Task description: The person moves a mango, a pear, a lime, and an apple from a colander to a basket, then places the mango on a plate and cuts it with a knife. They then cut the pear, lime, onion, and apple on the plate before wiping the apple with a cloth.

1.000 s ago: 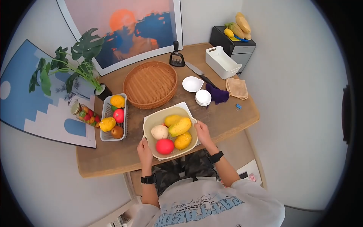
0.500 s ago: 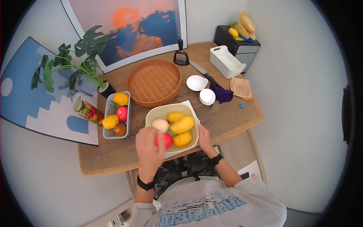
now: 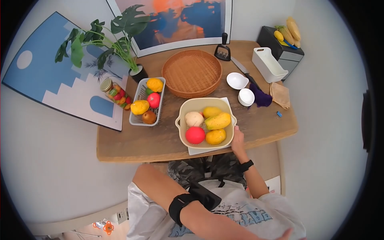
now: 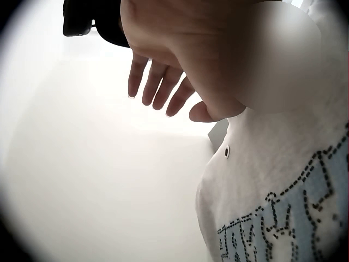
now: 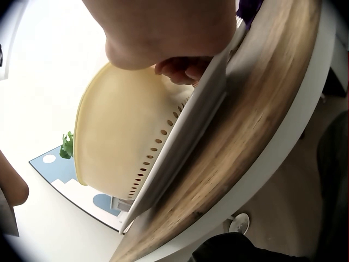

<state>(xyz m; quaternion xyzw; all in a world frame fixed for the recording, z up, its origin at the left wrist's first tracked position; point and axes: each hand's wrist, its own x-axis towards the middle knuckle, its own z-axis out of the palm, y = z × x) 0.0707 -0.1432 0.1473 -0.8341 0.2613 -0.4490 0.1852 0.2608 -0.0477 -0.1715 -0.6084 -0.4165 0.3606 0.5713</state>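
A cream basin [image 3: 182, 134] rests on a white board [image 3: 197, 151] near the table's front edge. Inside it lie a red round fruit [image 3: 195, 135], a pale round one [image 3: 194, 119] and several yellow fruits [image 3: 218, 121]. My right hand [image 3: 238, 141] grips the basin's right side; in the right wrist view, that hand's fingers [image 5: 177, 70] curl against the basin wall [image 5: 122, 128]. The left forearm crosses my torso, with only some fingers of the left hand [image 3: 286, 234] in the head view. Against the shirt, the left wrist view has this hand [image 4: 172, 60] empty, fingers extended.
Left of the basin are a grey basket [image 3: 134, 119] of fruit, a jar [image 3: 116, 93] and a potted plant [image 3: 138, 73]. Behind is a wicker tray [image 3: 192, 73]. White bowls [image 3: 237, 81], a knife [image 3: 240, 66], a purple cloth [image 3: 261, 96] and a white bin [image 3: 267, 66] lie right.
My left hand has gone from the basin's left side, past the red fruit, back across my torso. The right hand keeps its hold. The head view has shifted, placing the table's things farther right.
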